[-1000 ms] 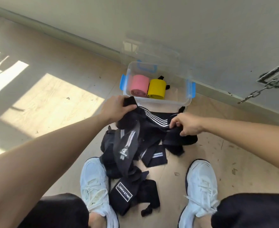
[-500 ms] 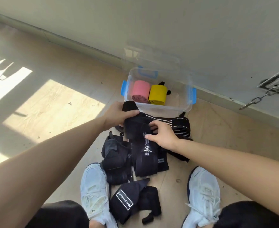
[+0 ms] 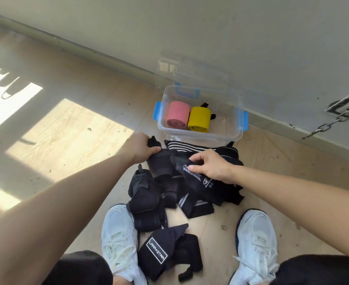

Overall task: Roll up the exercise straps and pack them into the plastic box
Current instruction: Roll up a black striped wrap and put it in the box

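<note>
A heap of black exercise straps (image 3: 169, 194) lies on the wooden floor between my shoes. My left hand (image 3: 139, 148) grips the far end of one black strap (image 3: 159, 163) at the top of the heap. My right hand (image 3: 209, 166) pinches the same strap's printed part from the right. Beyond the heap stands a clear plastic box (image 3: 234, 132) with blue latches. Inside it lie a rolled pink strap (image 3: 177, 117) and a rolled yellow strap (image 3: 199, 119), side by side. A strap with white stripes (image 3: 185, 147) lies just in front of the box.
The box's clear lid (image 3: 192, 77) leans against the wall behind it. A metal chain (image 3: 325, 126) hangs from a wall plate at the right. My white shoes (image 3: 119, 239) (image 3: 256, 243) flank the heap. A labelled black wrap (image 3: 159, 251) lies nearest me.
My right hand shifted from the right side of the heap to the middle and took hold of the printed strap. The left hand lowered slightly toward the floor, still gripping.
</note>
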`<state>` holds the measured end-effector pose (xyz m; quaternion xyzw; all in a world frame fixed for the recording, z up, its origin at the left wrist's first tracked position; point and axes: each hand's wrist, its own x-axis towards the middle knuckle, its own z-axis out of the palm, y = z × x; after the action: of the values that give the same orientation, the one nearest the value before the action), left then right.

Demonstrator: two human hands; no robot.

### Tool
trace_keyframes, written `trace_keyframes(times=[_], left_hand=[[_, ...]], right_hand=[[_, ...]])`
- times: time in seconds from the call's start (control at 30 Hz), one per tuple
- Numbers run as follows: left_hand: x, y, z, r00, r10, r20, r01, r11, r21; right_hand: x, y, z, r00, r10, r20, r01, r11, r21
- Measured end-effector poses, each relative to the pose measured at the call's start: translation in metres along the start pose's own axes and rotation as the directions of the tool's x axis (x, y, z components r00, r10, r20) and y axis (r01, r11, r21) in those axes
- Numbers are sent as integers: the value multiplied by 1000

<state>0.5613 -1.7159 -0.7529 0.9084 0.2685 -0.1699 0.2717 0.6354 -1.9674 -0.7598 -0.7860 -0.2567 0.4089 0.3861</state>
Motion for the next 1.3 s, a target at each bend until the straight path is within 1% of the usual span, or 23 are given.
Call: trace_keyframes(times=[0.03,0.1,0.17,0.2,0.27,0.37,0.47,0.53,0.57,0.63,0.67,0.7,0.73,0.77,0.83,0.87,0.93,1.0,1.1,1.13,1.2,1.23,1.3], left_hand=[[-1,3,0,1000,4,2,-4,1000,-23],[-2,8,1,999,15,44,-5,977,-213],[-3,13,3,993,26,112,22,912,-409],[-4,15,5,990,36,134,29,891,-454],[-6,18,9,978,66,197,38,875,-482],[-12,23,11,929,167,331,7,884,-467],[-12,20,16,914,180,363,-9,905,-426],[-10,15,19,921,161,354,-28,935,-353],[-8,12,21,925,152,350,-52,958,-281],[-3,-1,24,941,143,308,-133,990,-54],[-1,-8,21,951,137,278,-159,986,58],[1,-16,16,958,121,260,-156,980,121],[4,-23,11,961,102,258,-142,979,143],[7,-29,5,961,82,265,-124,981,146],[8,-34,-4,967,66,245,-111,978,175],[9,-33,-6,976,70,207,-112,973,201],[10,-28,-7,991,99,87,-119,955,273],[10,-24,-6,990,137,-22,-120,926,359],[6,-23,-5,977,174,-122,-102,886,452],[4,-22,-3,968,207,-140,-112,860,497],[1,-18,4,923,361,-133,-203,751,629],[-2,-14,9,886,455,-87,-277,671,688],[-10,-2,22,777,630,-3,-430,535,727]], right_hand=[[1,-2,-3,1000,-5,1,5,1000,-10],[4,-3,-4,999,-17,-28,15,999,-41],[8,-2,0,997,-28,-73,24,998,-62],[9,-1,4,995,-40,-97,33,997,-69],[13,0,11,988,-72,-138,58,994,-97],[14,4,17,984,-69,-165,53,994,-97],[7,10,24,983,-42,-180,28,997,-76],[-3,13,32,988,-31,-153,26,999,-41],[-8,14,37,990,-34,-134,30,999,-30],[-18,18,40,997,-42,-72,39,999,-37],[-23,20,38,999,-35,-17,34,999,-43],[-28,23,32,999,-22,44,23,999,-41],[-31,26,24,997,-10,81,13,999,-38],[-31,29,13,997,3,75,-1,999,-34],[-27,34,-12,998,58,-17,-58,998,7],[-23,35,-26,994,97,-52,-95,995,40],[-17,35,-53,984,176,-40,-174,983,59],[-14,35,-72,974,227,9,-227,974,4],[-14,35,-83,962,260,83,-248,960,-131],[-15,35,-86,959,266,102,-248,955,-163],[-16,31,-96,953,276,127,-241,941,-238],[-18,28,-104,954,270,131,-222,927,-301],[-21,21,-120,963,241,122,-156,866,-475]])
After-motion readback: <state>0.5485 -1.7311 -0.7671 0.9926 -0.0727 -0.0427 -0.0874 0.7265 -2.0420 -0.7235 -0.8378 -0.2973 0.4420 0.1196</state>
